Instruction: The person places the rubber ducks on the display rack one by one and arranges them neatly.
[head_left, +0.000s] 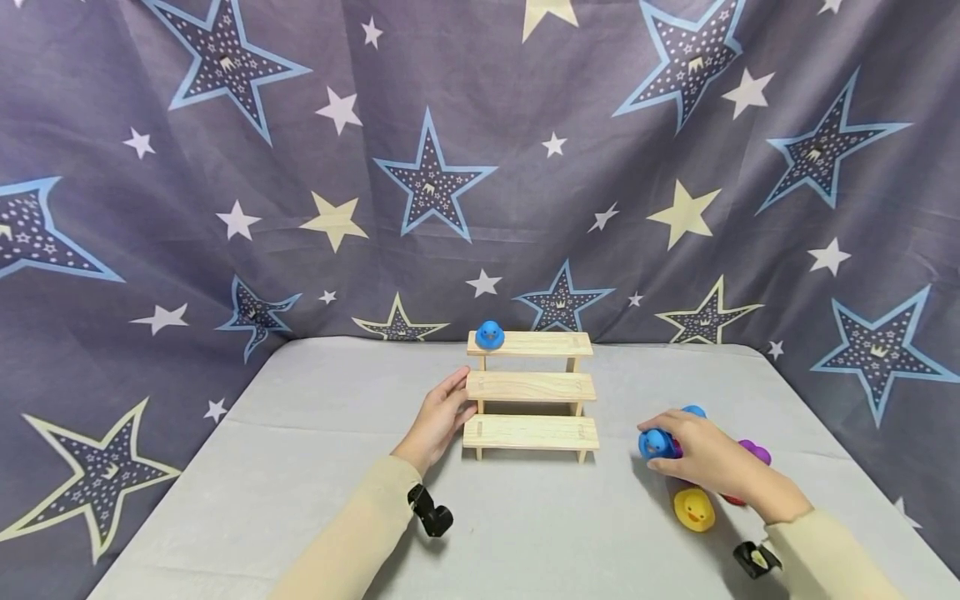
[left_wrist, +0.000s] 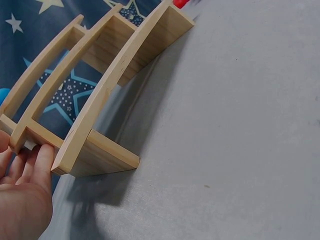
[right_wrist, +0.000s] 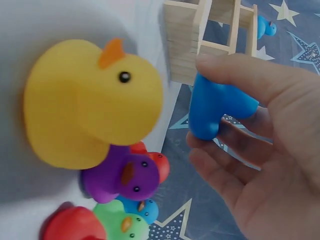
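Note:
A three-step wooden rack (head_left: 531, 390) stands mid-table, with a blue duck (head_left: 490, 335) on the left end of its top step. My left hand (head_left: 441, 418) rests with straight fingers (left_wrist: 41, 160) against the rack's left end (left_wrist: 95, 155). My right hand (head_left: 693, 454) pinches a second blue duck (head_left: 654, 443) (right_wrist: 212, 102) just above the table, right of the rack. A yellow duck (head_left: 693, 509) (right_wrist: 90, 102) sits below that hand, with a purple duck (head_left: 756, 452) (right_wrist: 122, 177), red duck (right_wrist: 159, 164), green duck (right_wrist: 122, 225) and another blue duck (right_wrist: 144, 207) beside it.
A grey cloth covers the table (head_left: 300, 467). A star-patterned blue curtain (head_left: 450, 167) hangs behind and around the table. Another blue duck (head_left: 693, 411) peeks out behind my right hand. The table's edges slope off at the left and right.

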